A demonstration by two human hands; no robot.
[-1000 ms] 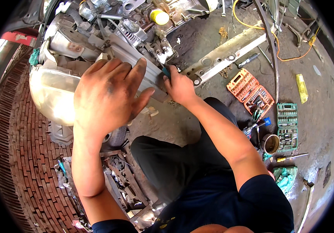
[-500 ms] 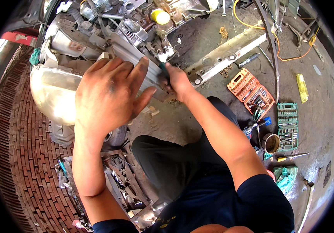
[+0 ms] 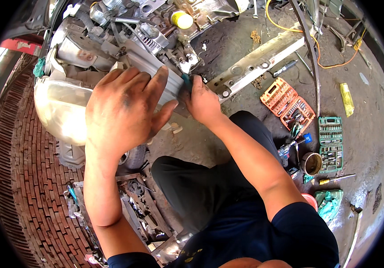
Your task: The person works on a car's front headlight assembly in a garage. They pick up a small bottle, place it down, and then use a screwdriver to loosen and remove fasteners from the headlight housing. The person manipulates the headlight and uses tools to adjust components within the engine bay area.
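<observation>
Your right hand is gripping a teal-handled tool by the engine, apparently working there, which next calls for steady alignment; your left hand's grip I cannot tell.

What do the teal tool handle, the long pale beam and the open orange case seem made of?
Teal tool handle: perhaps plastic or rubber by its solid colour; finish unclear, partly hidden. Long pale beam: likely metal, scuffed, its edge glinting. Orange case: probably matte plastic, moulded slots.
</observation>
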